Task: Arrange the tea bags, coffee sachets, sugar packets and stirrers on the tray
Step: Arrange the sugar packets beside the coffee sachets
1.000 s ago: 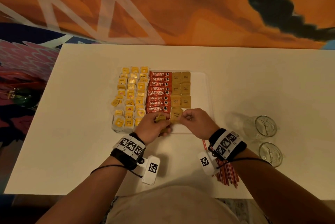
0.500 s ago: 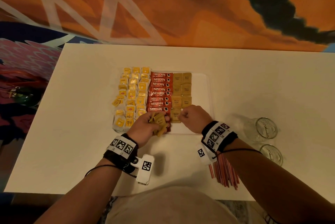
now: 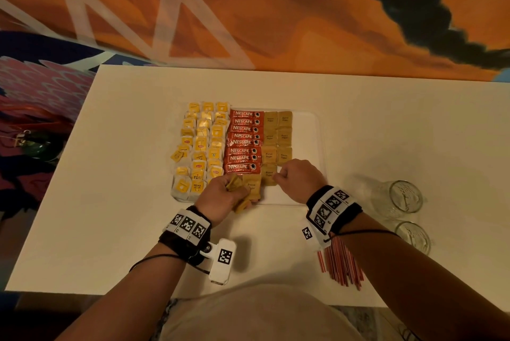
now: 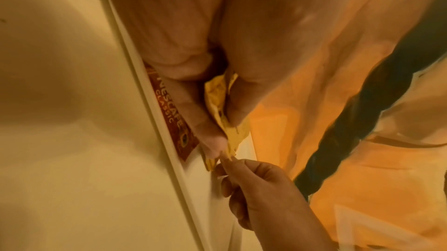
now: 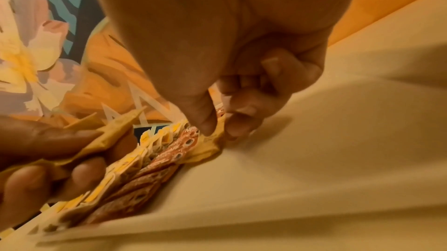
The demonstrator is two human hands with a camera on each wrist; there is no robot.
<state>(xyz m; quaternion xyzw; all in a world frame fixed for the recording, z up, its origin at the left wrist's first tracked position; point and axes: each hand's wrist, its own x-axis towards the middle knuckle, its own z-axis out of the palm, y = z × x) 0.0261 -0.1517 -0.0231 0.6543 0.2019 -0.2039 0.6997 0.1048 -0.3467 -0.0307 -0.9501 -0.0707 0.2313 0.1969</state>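
A clear tray (image 3: 309, 131) on the white table carries yellow tea bags (image 3: 202, 144) at the left, red Nescafe coffee sachets (image 3: 242, 142) in the middle and brown sugar packets (image 3: 277, 133) in two columns to their right. My left hand (image 3: 226, 191) grips a bunch of brown sugar packets (image 3: 244, 191) over the tray's near edge; the left wrist view shows them pinched (image 4: 223, 121). My right hand (image 3: 296, 178) pinches one sugar packet (image 3: 269, 173) lying on the tray beside the lowest sachet, thumb and finger on its edge (image 5: 209, 140).
A bundle of red stirrers (image 3: 342, 266) lies on the table (image 3: 116, 175) under my right forearm. Two empty glasses (image 3: 405, 197) stand at the right, one nearer (image 3: 412, 237). The tray's right strip is bare. Beyond the table's far edge hangs an orange patterned cloth.
My right hand has moved right and slightly away from me, setting a sugar packet down on the tray. The left hand with its bunch has barely shifted.
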